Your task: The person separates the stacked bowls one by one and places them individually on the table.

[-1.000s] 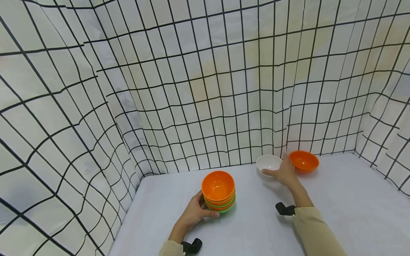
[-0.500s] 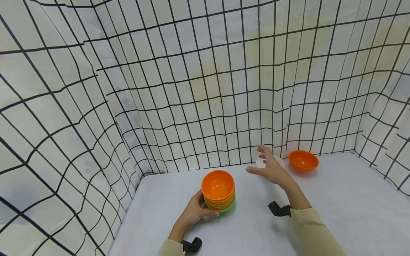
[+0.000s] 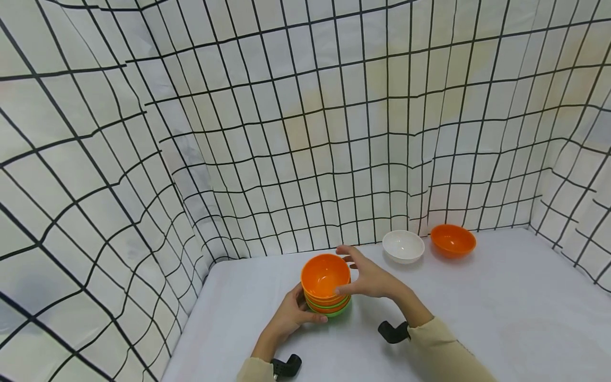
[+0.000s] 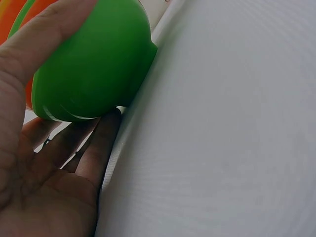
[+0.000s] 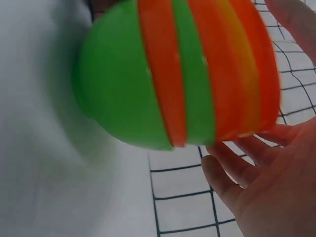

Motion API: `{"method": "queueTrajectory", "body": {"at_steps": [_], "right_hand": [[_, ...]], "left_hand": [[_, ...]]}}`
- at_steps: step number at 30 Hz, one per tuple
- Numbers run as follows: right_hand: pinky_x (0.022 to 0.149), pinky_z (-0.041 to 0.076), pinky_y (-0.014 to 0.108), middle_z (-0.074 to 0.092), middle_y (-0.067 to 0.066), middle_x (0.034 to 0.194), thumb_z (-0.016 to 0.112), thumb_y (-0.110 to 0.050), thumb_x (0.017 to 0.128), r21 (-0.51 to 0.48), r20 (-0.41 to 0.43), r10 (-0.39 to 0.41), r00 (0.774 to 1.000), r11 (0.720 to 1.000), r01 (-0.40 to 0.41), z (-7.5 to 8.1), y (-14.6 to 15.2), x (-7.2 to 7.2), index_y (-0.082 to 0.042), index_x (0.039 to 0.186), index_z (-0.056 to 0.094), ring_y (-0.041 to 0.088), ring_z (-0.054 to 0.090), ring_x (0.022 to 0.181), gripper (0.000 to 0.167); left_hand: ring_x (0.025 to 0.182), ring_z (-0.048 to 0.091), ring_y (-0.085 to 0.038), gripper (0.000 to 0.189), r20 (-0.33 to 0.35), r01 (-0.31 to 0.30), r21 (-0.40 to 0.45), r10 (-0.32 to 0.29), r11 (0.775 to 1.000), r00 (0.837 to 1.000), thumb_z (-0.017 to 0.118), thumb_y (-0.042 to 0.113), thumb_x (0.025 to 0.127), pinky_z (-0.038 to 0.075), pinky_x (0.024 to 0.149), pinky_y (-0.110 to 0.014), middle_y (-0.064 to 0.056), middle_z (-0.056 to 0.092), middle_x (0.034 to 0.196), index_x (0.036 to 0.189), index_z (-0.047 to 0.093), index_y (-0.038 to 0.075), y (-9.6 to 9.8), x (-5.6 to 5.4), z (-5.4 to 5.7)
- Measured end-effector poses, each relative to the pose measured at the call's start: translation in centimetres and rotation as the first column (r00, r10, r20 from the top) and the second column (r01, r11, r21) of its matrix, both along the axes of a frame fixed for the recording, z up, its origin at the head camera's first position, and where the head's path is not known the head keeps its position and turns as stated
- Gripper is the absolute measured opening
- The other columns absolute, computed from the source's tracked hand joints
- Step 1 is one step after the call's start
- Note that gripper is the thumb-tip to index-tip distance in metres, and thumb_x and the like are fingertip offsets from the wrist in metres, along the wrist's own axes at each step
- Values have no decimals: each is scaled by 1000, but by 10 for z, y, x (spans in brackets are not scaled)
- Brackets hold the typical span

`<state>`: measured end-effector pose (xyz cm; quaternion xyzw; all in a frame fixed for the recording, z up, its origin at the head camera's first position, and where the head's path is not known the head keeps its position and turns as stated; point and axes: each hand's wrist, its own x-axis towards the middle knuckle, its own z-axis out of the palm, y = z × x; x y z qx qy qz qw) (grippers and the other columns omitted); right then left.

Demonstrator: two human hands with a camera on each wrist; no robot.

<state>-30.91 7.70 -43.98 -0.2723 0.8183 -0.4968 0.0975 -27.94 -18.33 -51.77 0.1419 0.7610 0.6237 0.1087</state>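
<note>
A stack of nested orange and green bowls [image 3: 325,277] stands on the white table, a green bowl [image 4: 98,64] at the bottom and an orange one on top. My left hand [image 3: 286,317] holds the stack low on its left side, thumb in front and fingers behind. Beside the upper right of the stack is my right hand [image 3: 369,277], fingers spread and thumb apart. In the right wrist view, the right hand [image 5: 281,173] is around the top bowls' side; whether it touches them I cannot tell.
A white bowl [image 3: 403,246] sits near the back edge of the table [image 3: 501,297]. To its right is a separate orange bowl [image 3: 453,241]. White walls with a black grid [image 3: 305,132] rise behind and at both sides.
My right hand has left the white bowl with nothing in it and moved left and nearer, to the stack. The left hand and the stack have stayed put.
</note>
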Motion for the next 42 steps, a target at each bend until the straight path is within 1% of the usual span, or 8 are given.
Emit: {"method": "queueTrajectory", "body": {"at_steps": [1,4,6,8,11,15,34,42], "right_hand": [[118,39,65,38,10,161,87,-39,79,5,0,4,1000,1000,-4,-3,-3,1,-12,159,27,38,42,144,103],[114,46,61,44,9,156,89,-41,76,5,8,8,1000,1000,-8,-11,-11,3,-12,160,23,33,48,139,111],[112,50,55,49,6,151,91,-42,74,-18,15,13,1000,1000,-13,-15,-15,3,-13,160,22,28,51,135,114],[109,53,50,52,3,148,91,-41,74,-47,16,23,1000,999,-22,-17,-18,3,-15,159,21,25,54,131,114],[108,55,47,54,1,145,92,-41,73,-70,8,25,1000,997,-24,-20,-20,3,-17,158,22,22,55,129,113],[106,56,47,54,1,144,92,-42,72,-73,-4,18,1000,997,-19,-21,-22,3,-17,158,23,22,56,128,113],[105,56,48,55,3,144,93,-41,72,-75,-43,-12,999,997,9,-25,-23,2,-13,158,26,23,57,127,113],[103,58,46,56,1,142,93,-39,71,-100,-64,-25,998,995,18,-23,-24,3,-18,154,32,23,58,125,105]], "left_hand": [[144,48,-24,91,-1,2,1,-2,1000,1000,93,13,73,39,124,-37,0,53,152,151,46,24,0,0,0],[144,47,-23,92,5,7,7,-7,1000,1000,93,12,73,39,123,-34,0,52,153,151,45,25,1,1,1],[144,47,-23,92,7,10,9,-10,1000,1000,93,12,73,39,123,-33,1,52,153,151,45,25,1,1,1],[144,47,-23,92,8,10,9,-10,1000,1000,93,13,73,39,123,-33,1,52,153,151,45,26,1,1,2],[143,48,-23,91,6,8,4,-8,1000,1000,93,13,73,39,124,-35,1,53,152,150,46,25,1,1,1],[143,48,-23,90,4,6,1,-6,1000,1000,93,13,73,38,124,-37,1,53,152,149,47,25,1,0,1],[142,49,-22,89,-1,9,1,-9,1000,1000,93,13,74,40,123,-34,1,53,151,150,46,24,0,0,0],[141,50,-21,89,-1,10,1,-10,1000,1000,93,14,74,40,123,-33,2,54,150,149,47,25,-1,-1,0]]}}
